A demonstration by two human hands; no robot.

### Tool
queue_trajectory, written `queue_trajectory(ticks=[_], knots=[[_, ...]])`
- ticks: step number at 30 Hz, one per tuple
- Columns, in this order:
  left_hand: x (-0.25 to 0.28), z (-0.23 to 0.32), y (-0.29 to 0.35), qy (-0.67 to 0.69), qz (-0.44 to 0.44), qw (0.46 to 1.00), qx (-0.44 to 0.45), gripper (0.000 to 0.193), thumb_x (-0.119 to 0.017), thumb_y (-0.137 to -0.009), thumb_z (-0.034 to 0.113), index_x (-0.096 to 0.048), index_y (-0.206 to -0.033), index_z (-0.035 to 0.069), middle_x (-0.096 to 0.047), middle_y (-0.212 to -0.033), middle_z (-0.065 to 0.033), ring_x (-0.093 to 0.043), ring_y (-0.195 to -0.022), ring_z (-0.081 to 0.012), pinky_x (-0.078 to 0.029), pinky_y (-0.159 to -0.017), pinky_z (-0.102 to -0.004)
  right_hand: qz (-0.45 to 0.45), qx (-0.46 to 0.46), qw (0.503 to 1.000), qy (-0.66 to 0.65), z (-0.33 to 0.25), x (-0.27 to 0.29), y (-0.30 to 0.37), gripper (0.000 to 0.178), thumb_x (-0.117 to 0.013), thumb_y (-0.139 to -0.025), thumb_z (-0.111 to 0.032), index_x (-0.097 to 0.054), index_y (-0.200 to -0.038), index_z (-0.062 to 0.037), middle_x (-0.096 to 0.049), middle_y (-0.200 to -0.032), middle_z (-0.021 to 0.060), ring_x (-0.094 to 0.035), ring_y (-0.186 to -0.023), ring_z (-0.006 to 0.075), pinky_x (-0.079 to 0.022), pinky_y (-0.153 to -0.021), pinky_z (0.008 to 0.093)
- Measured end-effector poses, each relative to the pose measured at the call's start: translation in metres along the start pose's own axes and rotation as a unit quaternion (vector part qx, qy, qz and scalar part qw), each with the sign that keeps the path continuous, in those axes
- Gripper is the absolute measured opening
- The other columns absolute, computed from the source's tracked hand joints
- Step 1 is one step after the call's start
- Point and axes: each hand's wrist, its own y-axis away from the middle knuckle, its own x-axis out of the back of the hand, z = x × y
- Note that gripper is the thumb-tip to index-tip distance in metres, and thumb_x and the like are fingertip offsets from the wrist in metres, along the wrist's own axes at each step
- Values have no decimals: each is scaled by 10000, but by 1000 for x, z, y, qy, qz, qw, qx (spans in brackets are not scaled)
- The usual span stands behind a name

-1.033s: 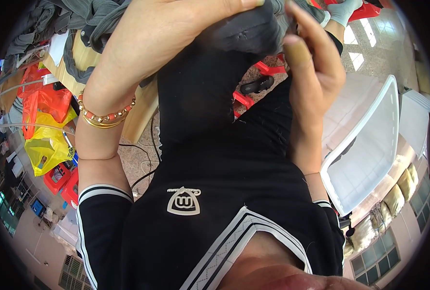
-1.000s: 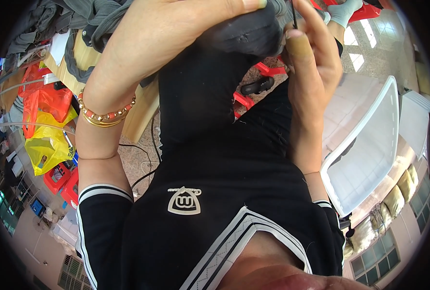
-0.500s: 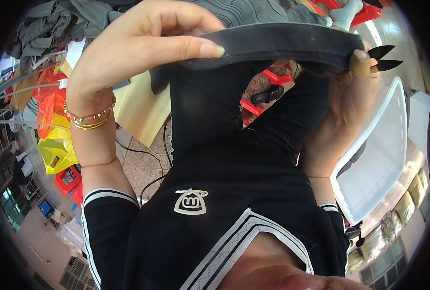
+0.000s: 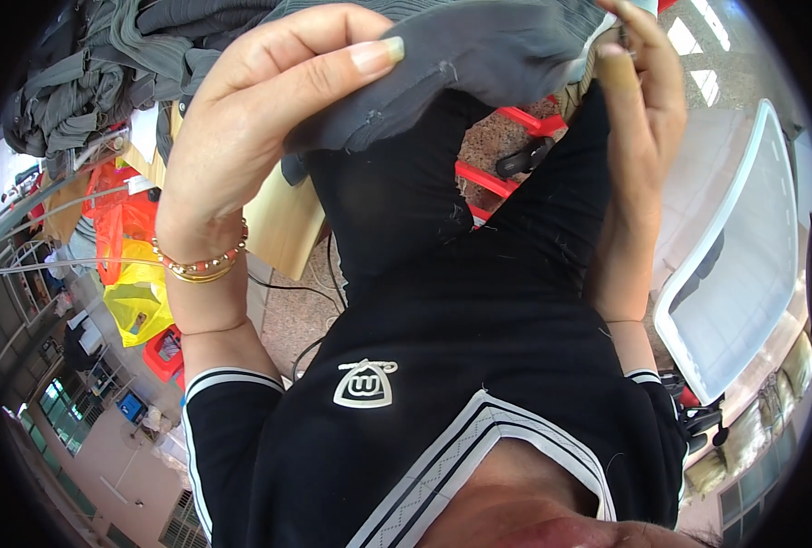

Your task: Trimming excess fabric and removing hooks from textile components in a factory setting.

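Observation:
Raised in front of me is a dark grey piece of cloth (image 4: 479, 55), curved and smooth, with small loose thread ends on its face. My left hand (image 4: 269, 100) pinches its left end between thumb and fingers. At the cloth's right end, my right hand (image 4: 648, 100) is up with thumb and fingers bent toward each other. Something small and dark shows between them, too unclear to name. The snips' blades seen earlier do not show now. Ribbed grey cloth (image 4: 342, 9) lies behind the held piece.
A heap of dark grey garments (image 4: 86, 91) lies at the far left. A white plastic bin (image 4: 744, 265) stands at my right. Below the heap are a wooden board (image 4: 287, 228), a yellow bag (image 4: 137, 297) and black cables (image 4: 283, 287). Red bars (image 4: 488, 177) show between my legs.
The cloth has turned from a narrow stretched band to a wider, slacker face. My right hand has moved up and left, and the black snips' blades have gone from sight.

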Motion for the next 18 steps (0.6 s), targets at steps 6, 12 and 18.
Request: queue_trajectory(ticks=[6,12,18], knots=[[-6,1,0,74,-40,996,-4,247,-511,-1040,127,-594,-1180,-58,-679,-1072,-80,-653,-945,-96,-517,-872,-219,-127,-23,933,336,-30,-23,19,435,-791,-813,-108,-708,-1237,-55,-545,-776,24,-473,-638,109,-387,-574,239],[-10,1,3,116,-26,993,-7,252,-501,-1038,106,-571,-1202,-72,-674,-1111,-110,-662,-983,-126,-523,-898,-241,-113,-22,942,314,-23,-37,20,419,-794,-802,-108,-723,-1211,-53,-545,-750,29,-500,-646,119,-396,-580,255],[-5,-2,3,130,-39,991,-15,266,-498,-1037,101,-564,-1227,-74,-678,-1120,-116,-664,-1034,-139,-516,-943,-257,-130,-56,938,317,-23,-43,19,421,-757,-810,-56,-704,-1223,6,-545,-817,33,-476,-722,113,-382,-653,232]])
